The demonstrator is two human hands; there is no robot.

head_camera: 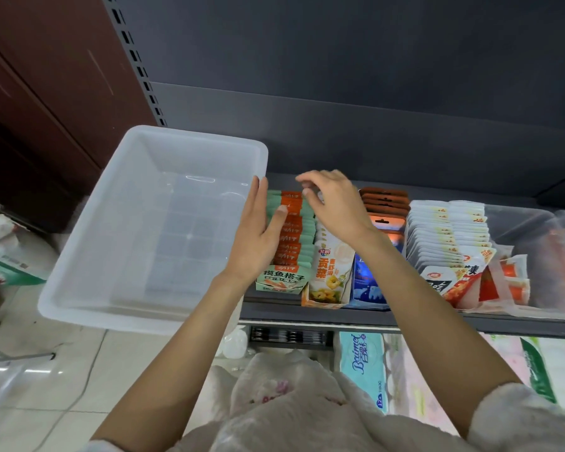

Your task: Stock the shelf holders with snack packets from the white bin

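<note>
Hands (307,223) hover over shelved packets (294,236), beside white bin (150,223).

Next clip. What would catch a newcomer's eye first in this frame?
The big white bin at the left, empty, its corner by the shelf. Beside it, both hands over the snack rows: the left hand flat against the green-and-orange packets, the right hand open, fingers curled above the cream packets.

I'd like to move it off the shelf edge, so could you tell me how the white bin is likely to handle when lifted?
The white bin looks empty, its ribbed bottom showing through, so it is probably light. Its thin translucent walls may flex under a one-sided grip. It seems to overhang the shelf, so a push could tip it. The left hand is beside its right wall.
</note>
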